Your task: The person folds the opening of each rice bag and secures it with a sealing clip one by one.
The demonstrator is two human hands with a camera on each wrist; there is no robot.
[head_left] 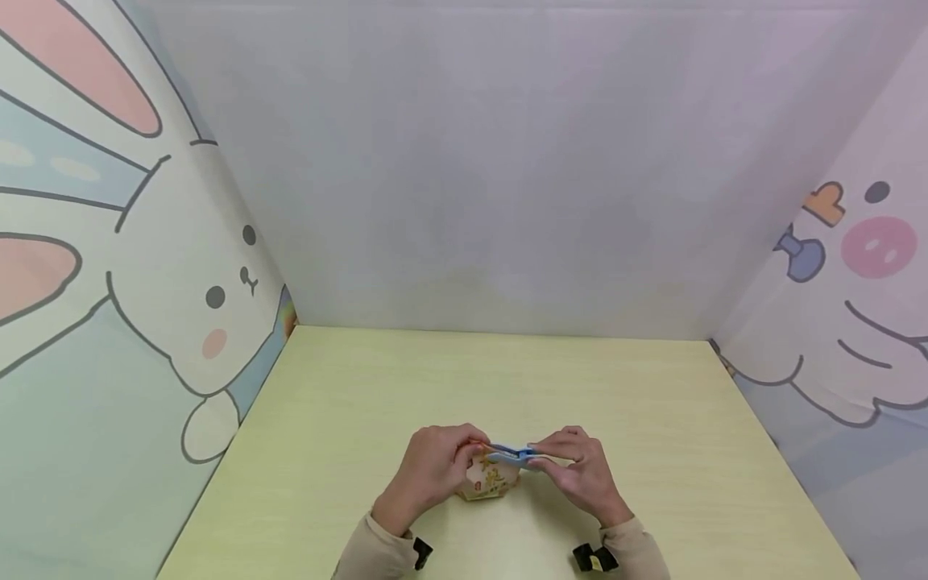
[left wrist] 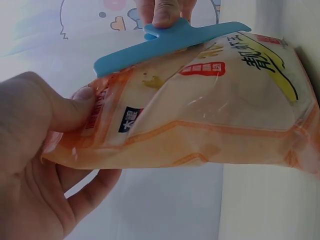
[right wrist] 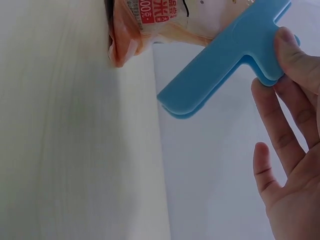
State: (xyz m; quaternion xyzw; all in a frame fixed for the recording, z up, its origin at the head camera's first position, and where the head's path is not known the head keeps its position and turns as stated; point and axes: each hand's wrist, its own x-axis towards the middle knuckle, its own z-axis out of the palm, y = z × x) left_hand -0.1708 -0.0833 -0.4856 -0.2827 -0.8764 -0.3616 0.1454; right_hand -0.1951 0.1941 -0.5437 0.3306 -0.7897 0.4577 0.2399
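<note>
A plastic food bag (head_left: 491, 480) with orange edges and printed Chinese characters stands on the table in front of the person. My left hand (head_left: 435, 466) pinches its upper corner, thumb on the near face, as the left wrist view shows of the bag (left wrist: 200, 110). A blue bag clip (head_left: 516, 456) is squeezed at its handle between the thumb and fingers of my right hand (head_left: 580, 470). In the left wrist view the clip (left wrist: 165, 49) lies along the bag's top edge; whether its two bars enclose the edge I cannot tell. The right ring and little fingers stand apart from it.
Under the bag is a pale yellow table (head_left: 348, 387). A plain light backdrop (head_left: 464, 177) rises behind it, with cartoon-printed sheets on both sides, a rabbit (head_left: 181, 322) at left and a pink-nosed figure (head_left: 877, 298) at right. Dark bands sit at both sleeves.
</note>
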